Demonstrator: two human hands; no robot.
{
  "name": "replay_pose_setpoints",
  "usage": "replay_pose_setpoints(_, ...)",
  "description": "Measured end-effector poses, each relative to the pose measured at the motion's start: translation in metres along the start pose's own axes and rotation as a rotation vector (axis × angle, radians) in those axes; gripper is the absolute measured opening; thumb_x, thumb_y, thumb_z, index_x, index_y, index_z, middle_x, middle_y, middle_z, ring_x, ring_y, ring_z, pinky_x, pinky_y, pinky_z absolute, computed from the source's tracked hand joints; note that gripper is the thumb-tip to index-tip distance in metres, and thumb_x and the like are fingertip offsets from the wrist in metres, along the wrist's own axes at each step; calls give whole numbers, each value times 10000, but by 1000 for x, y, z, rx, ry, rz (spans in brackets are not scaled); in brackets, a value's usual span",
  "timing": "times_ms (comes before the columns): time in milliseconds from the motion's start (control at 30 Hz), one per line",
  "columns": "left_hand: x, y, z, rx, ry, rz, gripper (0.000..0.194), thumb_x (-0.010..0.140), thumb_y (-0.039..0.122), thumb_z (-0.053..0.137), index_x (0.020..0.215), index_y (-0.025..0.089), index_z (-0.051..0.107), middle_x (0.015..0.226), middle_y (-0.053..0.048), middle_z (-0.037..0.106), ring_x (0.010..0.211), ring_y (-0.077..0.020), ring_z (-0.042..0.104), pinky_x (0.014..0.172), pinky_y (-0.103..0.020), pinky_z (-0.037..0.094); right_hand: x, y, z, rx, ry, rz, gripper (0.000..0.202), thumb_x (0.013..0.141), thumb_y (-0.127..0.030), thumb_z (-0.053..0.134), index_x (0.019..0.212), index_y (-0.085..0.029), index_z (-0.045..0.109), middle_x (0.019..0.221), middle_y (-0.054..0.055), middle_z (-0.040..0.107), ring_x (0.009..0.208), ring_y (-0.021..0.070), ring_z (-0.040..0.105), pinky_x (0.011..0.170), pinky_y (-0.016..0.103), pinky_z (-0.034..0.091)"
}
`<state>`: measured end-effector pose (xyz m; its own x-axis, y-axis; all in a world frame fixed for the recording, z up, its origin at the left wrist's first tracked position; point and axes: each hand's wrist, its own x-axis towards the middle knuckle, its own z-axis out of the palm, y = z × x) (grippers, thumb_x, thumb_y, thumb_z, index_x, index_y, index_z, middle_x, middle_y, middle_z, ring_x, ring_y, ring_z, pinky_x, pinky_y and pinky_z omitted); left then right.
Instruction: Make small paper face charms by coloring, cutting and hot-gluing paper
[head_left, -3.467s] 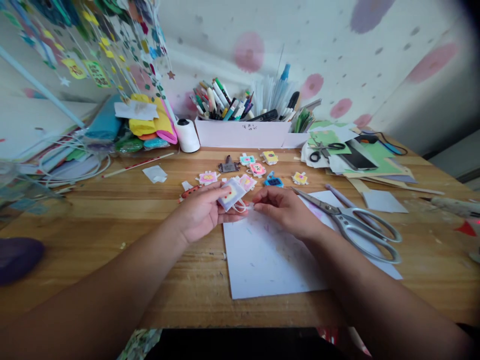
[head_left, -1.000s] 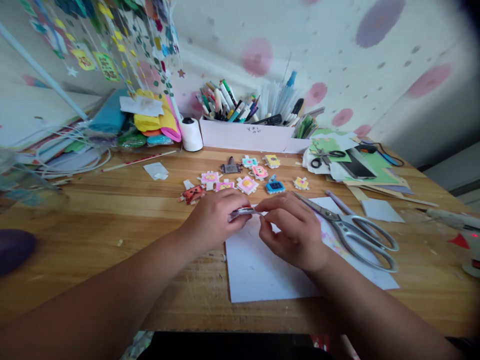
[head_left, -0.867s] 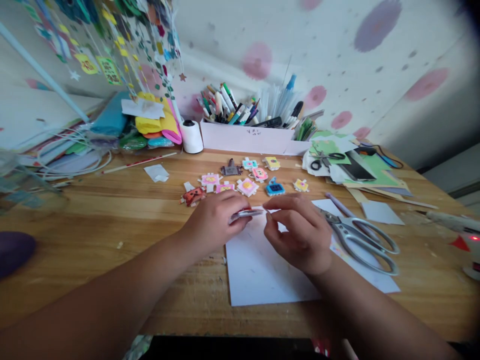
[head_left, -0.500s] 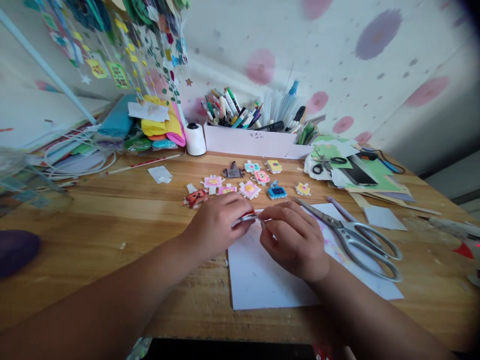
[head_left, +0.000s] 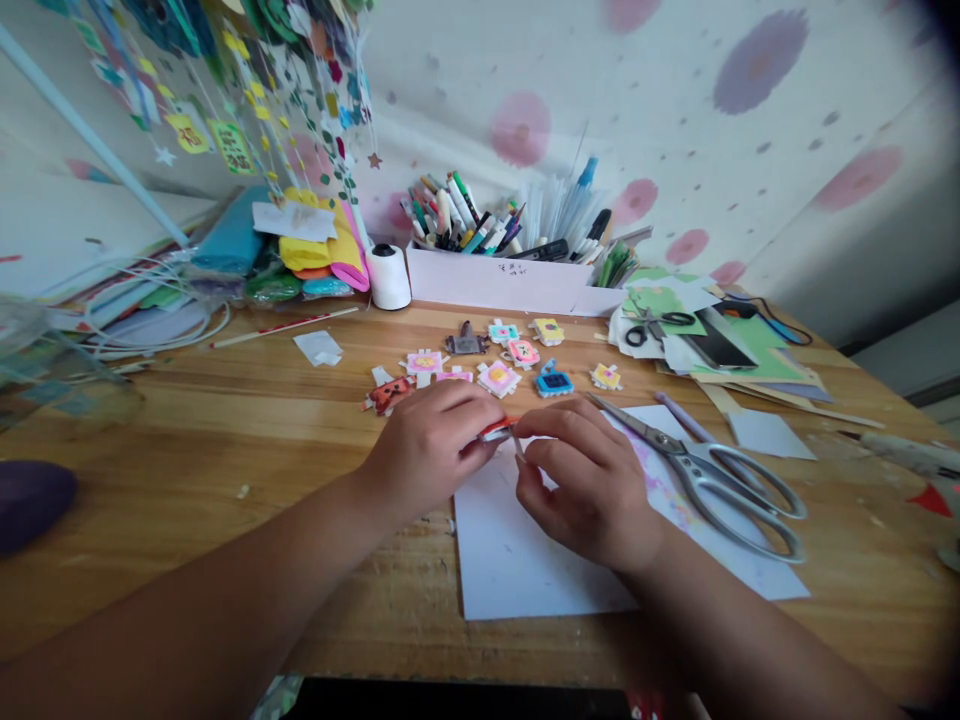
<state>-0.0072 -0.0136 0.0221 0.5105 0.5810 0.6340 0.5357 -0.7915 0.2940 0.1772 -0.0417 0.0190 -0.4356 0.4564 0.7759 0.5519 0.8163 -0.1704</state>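
Wooden desk (head_left: 300, 420) spreads under both hands: the left hand (head_left: 431, 442) pinches a small orange-edged piece (head_left: 495, 430), seen edge-on, its long axis running toward the right hand (head_left: 589, 478), whose thumb and finger grip a thin white strip (head_left: 518, 446) at that near end — nothing between them. White sheet (head_left: 517, 560) below; shears (head_left: 664, 442) just beside the right hand; small cards (head_left: 499, 377) beyond — then the pen box (head_left: 495, 280) against the wall (head_left: 465, 90)
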Motion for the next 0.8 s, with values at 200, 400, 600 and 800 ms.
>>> replay_pose_setpoints(200,1,0,0,-19,81,71,62,810,119,620,857,126,659,877,-91,693,836,-200,655,727,-323,539,1,0,-2,81,50,-22,258,728,-47,635,898,-203,521,852,67,682,755,187,612,674,355,547)
replay_pose_setpoints(400,1,1,0,-74,72,52,57,804,110,633,850,103,666,845,-92,691,810,-201,659,705,-324,541,0,2,4,21,123,-1,373,713,30,627,960,-214,492,802,43,694,734,176,624,662,339,548)
replay_pose_setpoints(600,1,2,0,-88,60,45,58,824,143,631,855,106,663,847,-92,690,822,-200,659,719,-323,539,-2,2,1,-61,172,-19,364,744,13,633,1020,-203,535,836,50,713,748,176,637,666,326,553)
replay_pose_setpoints(800,1,0,1,-75,40,29,68,814,132,638,873,110,664,869,-95,691,842,-207,654,737,-332,532,1,-1,0,-145,188,28,334,763,-14,630,1016,-219,557,783,18,704,701,165,641,642,297,552)
